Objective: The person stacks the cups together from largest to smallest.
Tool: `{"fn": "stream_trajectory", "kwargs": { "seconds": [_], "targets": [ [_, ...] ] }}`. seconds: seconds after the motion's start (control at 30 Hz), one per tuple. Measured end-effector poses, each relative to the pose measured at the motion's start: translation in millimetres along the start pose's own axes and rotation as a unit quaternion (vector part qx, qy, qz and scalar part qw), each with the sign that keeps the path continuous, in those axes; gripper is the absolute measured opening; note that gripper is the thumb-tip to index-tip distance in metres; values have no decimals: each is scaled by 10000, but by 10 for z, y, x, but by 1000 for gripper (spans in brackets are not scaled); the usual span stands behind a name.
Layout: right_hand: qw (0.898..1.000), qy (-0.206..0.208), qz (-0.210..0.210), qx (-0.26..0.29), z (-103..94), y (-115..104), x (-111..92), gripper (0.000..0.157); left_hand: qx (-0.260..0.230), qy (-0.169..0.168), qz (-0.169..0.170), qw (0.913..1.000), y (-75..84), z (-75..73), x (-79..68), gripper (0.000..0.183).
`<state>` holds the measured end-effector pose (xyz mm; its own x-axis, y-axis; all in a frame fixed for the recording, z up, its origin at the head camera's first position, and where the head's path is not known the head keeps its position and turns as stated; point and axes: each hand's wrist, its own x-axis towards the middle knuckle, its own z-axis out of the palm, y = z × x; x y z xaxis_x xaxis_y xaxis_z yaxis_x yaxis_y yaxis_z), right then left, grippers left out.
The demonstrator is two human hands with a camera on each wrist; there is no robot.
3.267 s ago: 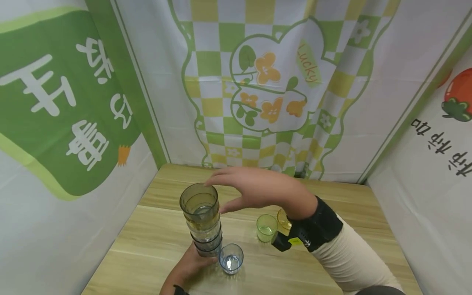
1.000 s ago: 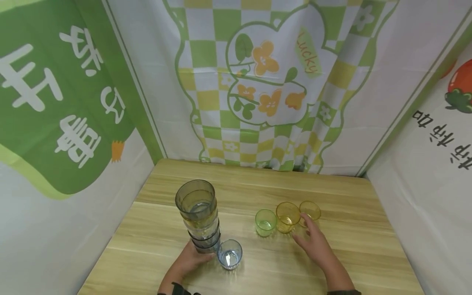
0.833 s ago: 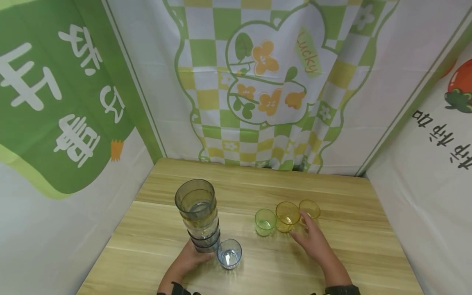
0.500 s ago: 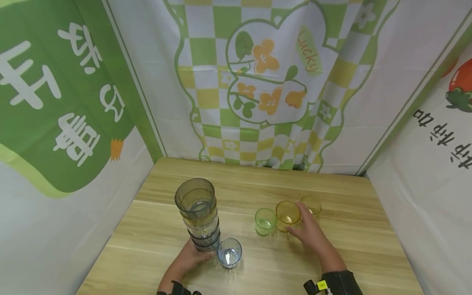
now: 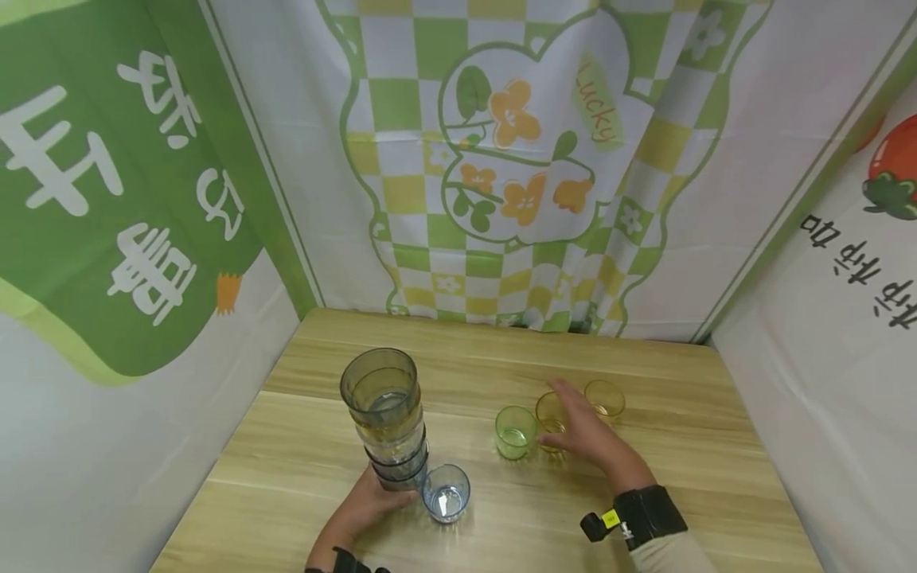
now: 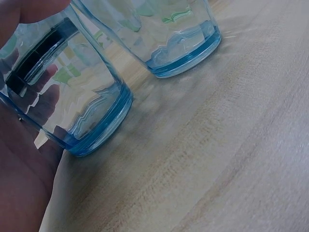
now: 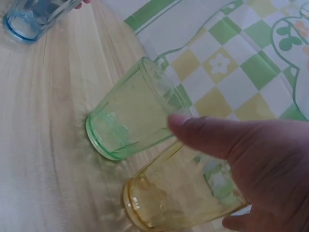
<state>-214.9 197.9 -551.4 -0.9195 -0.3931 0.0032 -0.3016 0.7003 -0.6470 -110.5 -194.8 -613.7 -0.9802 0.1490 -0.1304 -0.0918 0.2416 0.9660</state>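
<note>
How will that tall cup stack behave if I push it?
Unsupported, the cup stack would probably tip easily: it is tall over a narrow base. Its glossy walls may slip against the left hand, which grips it low. Its round rims show no bend, so it is likely stiff.

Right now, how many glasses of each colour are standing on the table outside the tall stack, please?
Blue glass: 1
Green glass: 1
Yellow glasses: 2
Total: 4
</note>
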Motion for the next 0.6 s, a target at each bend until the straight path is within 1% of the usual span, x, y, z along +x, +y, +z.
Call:
{"fn": "stream_trajectory", "kwargs": {
  "seconds": [0.17, 0.3, 0.4, 0.6],
  "targets": [
    [9983, -298, -170, -464, -49, -66, 54, 94, 146, -8, 11, 9999, -6, 11, 2, 85],
    [9957, -576, -166, -712, -82, -119, 76, 86, 168, 2, -9, 9999, -3, 9, 0, 87],
    [9937, -760, -98, -818, -104, -147, 87, 84, 131, -7, -34, 9999, 5, 6, -2, 87],
    [9911, -1026, 34, -843, -146, -202, 95, 85, 2, -10, -109, 9999, 11, -7, -10, 86]
  ]
}}
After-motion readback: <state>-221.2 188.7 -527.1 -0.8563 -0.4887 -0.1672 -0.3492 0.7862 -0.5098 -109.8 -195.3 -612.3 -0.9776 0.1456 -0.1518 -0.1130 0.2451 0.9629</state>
